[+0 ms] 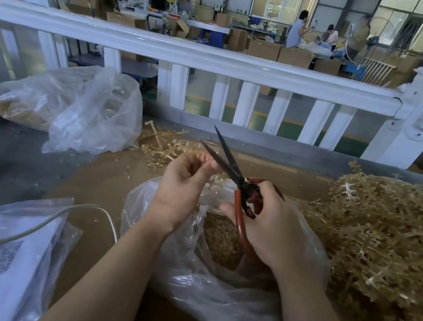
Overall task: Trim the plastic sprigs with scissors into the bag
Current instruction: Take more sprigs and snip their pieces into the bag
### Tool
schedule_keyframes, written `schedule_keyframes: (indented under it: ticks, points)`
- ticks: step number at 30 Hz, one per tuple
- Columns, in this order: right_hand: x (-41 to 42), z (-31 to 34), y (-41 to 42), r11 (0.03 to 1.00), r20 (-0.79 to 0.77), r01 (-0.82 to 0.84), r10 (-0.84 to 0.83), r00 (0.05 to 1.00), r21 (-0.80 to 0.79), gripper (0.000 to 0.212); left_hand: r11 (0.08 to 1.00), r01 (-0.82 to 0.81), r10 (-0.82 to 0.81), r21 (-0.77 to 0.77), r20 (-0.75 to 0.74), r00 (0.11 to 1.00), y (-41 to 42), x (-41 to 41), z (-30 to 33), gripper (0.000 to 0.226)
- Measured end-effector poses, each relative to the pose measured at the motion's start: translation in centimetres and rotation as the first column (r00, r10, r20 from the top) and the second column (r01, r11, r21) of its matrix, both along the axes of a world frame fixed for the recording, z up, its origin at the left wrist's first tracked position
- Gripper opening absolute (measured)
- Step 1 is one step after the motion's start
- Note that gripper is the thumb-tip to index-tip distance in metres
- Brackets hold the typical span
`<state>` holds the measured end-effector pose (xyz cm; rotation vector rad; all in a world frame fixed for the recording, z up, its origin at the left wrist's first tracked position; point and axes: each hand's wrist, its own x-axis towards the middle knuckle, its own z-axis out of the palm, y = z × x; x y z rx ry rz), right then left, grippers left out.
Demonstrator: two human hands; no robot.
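On a brown cardboard-covered bench [105, 184] behind a white railing [194, 54], workshop hall beyond: boxes, windows, people at far tables. Right hand [272, 226] grips red-handled scissors [233, 175], blades parted, tips pointing up-left. Left hand [187, 181] curled, fingertips pinching a small pale sprig piece, hard to make out. Both over an open clear bag [224, 294] holding tan trimmings. Untrimmed sprig heap [392, 246] at right. Second filled bag [73, 106] far left; white cable [33, 228] near left.
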<state>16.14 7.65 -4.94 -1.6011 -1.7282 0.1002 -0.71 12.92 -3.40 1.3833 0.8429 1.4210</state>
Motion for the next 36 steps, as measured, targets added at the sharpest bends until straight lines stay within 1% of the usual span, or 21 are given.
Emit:
schedule_keyframes:
  ticks: [3,6,9,12,14,21,27,32,36]
  points:
    - [-0.1,0.3,-0.1,1.000,0.047,-0.004,0.003,0.999,0.012,0.063,1.000,0.000,0.001,0.023,-0.030,1.000,-0.1,0.1,0.0,0.009]
    - [-0.1,0.4,-0.1,1.000,0.027,-0.012,0.012,1.000,-0.007,0.064,1.000,0.008,-0.007,0.025,-0.008,1.000,-0.1,0.2,0.0,0.012]
    - [-0.1,0.4,-0.2,1.000,0.046,-0.006,0.007,0.999,-0.009,0.061,0.999,0.024,-0.025,0.024,0.021,0.999,-0.1,0.1,0.1,0.008]
    - [-0.1,0.4,-0.2,1.000,0.061,0.014,-0.014,0.998,-0.007,0.059,0.998,0.044,-0.045,0.037,0.020,0.999,-0.1,0.0,0.0,0.005]
    - [-0.1,0.3,-0.1,1.000,0.053,0.016,-0.015,0.998,-0.010,0.059,0.997,0.054,-0.055,0.051,0.007,0.998,-0.1,0.0,0.0,0.008]
    - [-0.3,0.3,-0.2,1.000,0.025,0.010,-0.010,1.000,-0.004,0.078,0.993,0.096,-0.096,0.072,0.003,0.995,-0.3,0.0,0.1,0.014]
    - [-0.5,0.7,-0.5,1.000,0.042,0.013,-0.013,0.999,0.012,0.066,0.992,0.116,-0.118,0.058,0.035,0.992,-0.5,0.0,0.2,0.011]
    - [-0.5,1.0,-0.9,1.000,0.057,-0.004,0.004,0.998,-0.002,0.065,0.992,0.114,-0.115,0.054,0.024,0.993,-0.5,-0.1,0.3,0.014]
    - [-0.5,1.1,-0.9,1.000,0.073,0.004,-0.005,0.997,0.007,0.059,0.991,0.131,-0.133,0.035,0.054,0.990,-0.5,0.0,0.4,0.014]
